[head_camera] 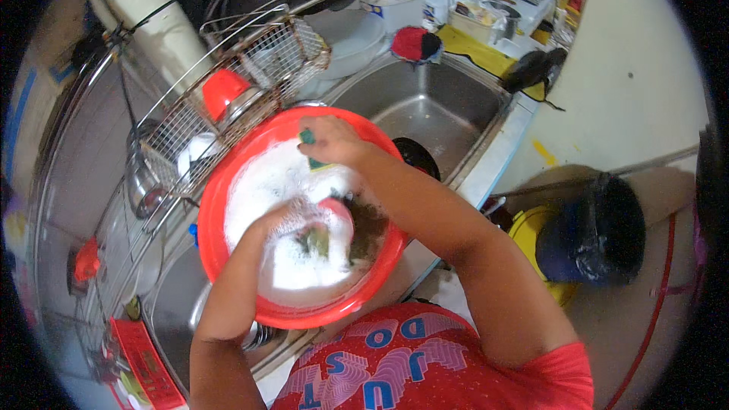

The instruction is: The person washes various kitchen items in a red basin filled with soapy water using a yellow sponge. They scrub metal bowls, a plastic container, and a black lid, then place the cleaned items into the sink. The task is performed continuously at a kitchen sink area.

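A large red plastic basin (213,225) with white suds and cloudy water rests over the double steel sink. Above the basin's upper part, my right hand (330,139) grips a green scouring sponge (308,137) with a yellow edge. Down in the foam, my left hand (287,216) is at a pinkish-red, foam-covered dish (340,212); suds hide its fingers, and whether they hold the dish is unclear. Something greenish shows through the suds just below that dish.
Behind the basin runs a rusty wire rack (267,62) with a red bowl (225,91). At the right lie the steel sink bowl (455,94), a black pan (418,156) and a red-and-black cloth pad (416,44). A red plastic basket (148,361) stands lower left.
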The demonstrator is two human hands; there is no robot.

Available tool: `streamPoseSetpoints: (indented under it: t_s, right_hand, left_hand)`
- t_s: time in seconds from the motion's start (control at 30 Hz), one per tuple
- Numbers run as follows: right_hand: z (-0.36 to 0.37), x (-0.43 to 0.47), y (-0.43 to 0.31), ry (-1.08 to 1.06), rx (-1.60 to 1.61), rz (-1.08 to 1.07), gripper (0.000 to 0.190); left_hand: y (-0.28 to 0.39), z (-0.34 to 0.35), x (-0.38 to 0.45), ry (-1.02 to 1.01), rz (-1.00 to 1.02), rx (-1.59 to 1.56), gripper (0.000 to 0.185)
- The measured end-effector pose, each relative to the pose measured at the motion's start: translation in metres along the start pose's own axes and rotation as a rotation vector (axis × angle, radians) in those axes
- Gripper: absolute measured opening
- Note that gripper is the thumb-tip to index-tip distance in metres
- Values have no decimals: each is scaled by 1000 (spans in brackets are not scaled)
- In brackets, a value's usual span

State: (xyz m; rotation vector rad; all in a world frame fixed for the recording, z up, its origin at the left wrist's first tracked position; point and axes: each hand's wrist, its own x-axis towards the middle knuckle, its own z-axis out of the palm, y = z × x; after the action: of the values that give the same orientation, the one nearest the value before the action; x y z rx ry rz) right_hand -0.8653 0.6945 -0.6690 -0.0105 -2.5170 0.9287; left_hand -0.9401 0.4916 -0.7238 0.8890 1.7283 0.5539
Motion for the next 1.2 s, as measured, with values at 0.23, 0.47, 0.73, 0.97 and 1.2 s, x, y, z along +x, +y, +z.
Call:
streamPoseSetpoints:
  t_s: [0.23,0.47,0.73,0.97,1.2]
  right_hand:
    - [11,-4,4,-155,-129,2,49]
    - [20,-45,-27,-736,-694,134,73]
    - [9,-7,-2,-206,-36,-134,51]
    - [47,-29,-41,-110,-117,-353,58]
    - [63,-35,-37,-338,-190,-429,62]
  left_hand:
    - [-33,-45,-29,379,-28,265,23]
    - [8,-31,-47,615,-9,128,28]
    - [-18,-34,-19,769,-125,-1,31]
    - [-28,-17,18,725,293,-682,38]
    - [7,-5,6,698,172,-967,41]
